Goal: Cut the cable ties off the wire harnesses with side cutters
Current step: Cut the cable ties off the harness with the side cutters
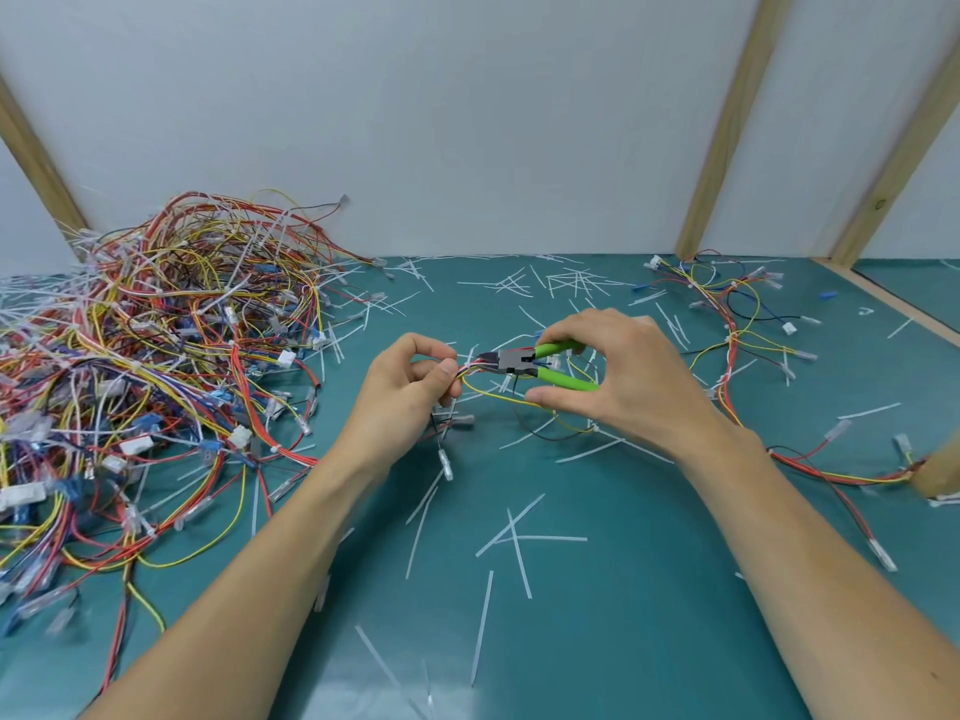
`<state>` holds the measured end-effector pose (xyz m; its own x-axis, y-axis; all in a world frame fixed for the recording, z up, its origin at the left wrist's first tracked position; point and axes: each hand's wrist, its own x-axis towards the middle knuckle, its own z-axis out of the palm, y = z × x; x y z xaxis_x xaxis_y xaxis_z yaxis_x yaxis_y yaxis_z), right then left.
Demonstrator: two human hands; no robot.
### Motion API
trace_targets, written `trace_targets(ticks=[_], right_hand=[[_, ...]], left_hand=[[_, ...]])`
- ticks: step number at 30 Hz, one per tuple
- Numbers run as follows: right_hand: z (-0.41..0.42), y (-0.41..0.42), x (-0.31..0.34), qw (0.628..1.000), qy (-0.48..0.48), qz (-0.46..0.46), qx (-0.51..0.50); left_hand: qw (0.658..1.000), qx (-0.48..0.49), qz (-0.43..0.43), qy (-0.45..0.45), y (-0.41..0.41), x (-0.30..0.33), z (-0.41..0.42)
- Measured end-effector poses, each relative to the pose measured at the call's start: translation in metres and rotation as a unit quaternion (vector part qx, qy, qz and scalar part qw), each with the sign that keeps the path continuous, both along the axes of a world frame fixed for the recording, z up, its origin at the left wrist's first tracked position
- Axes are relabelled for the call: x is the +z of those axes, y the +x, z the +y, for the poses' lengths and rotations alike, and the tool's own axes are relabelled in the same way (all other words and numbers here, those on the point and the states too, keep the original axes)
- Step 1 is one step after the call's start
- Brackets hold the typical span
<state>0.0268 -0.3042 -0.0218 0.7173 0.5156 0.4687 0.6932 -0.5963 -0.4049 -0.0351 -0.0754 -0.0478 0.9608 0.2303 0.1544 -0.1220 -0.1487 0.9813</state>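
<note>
Above the middle of the green mat, my left hand (415, 381) pinches a wire harness (493, 394) of red, yellow and black wires. My right hand (618, 371) grips the green-handled side cutters (524, 362). The cutters' jaws point left and sit at the bundle just beside my left fingertips, where a white cable tie (474, 362) shows. Loops of the harness hang down to the mat under my hands.
A big tangled pile of harnesses (156, 366) covers the left of the mat. Looser harnesses (737, 324) lie at the right. Several cut white tie pieces (514, 537) are scattered over the mat. White panels with wooden posts (727, 127) stand behind.
</note>
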Motion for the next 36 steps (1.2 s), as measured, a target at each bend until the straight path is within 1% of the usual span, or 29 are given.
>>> trace_targets(ticks=[2,4,9,12,17,21,36], right_hand=[[0.0019,-0.0013,-0.0001,1.0,-0.008,-0.011,0.001],[0.0032,-0.0013,-0.0006,1.0,-0.016,-0.017,0.007],[0.0043,0.0005,-0.0031,0.999,-0.034,-0.036,0.011],[0.0042,0.0018,-0.0052,0.998,-0.042,-0.043,0.012],[0.0029,0.0034,-0.0066,0.998,-0.038,-0.057,0.013],[0.003,0.0031,-0.0063,0.998,-0.035,-0.055,0.008],[0.0034,0.0021,-0.0057,0.999,-0.033,-0.038,0.004]], left_hand=[[0.999,-0.002,0.017,-0.036,-0.0001,0.0019,0.0025],[0.998,-0.008,0.04,-0.052,0.0,0.0025,0.0046],[0.996,-0.03,0.081,-0.037,0.0001,0.0005,0.006],[0.996,-0.035,0.082,-0.01,0.0002,-0.0006,0.0055],[0.996,-0.042,0.082,-0.01,-0.0004,-0.0012,0.0034],[0.996,-0.043,0.082,0.006,-0.0013,-0.0002,0.0029],[0.996,-0.029,0.085,0.006,-0.002,0.0013,0.0003]])
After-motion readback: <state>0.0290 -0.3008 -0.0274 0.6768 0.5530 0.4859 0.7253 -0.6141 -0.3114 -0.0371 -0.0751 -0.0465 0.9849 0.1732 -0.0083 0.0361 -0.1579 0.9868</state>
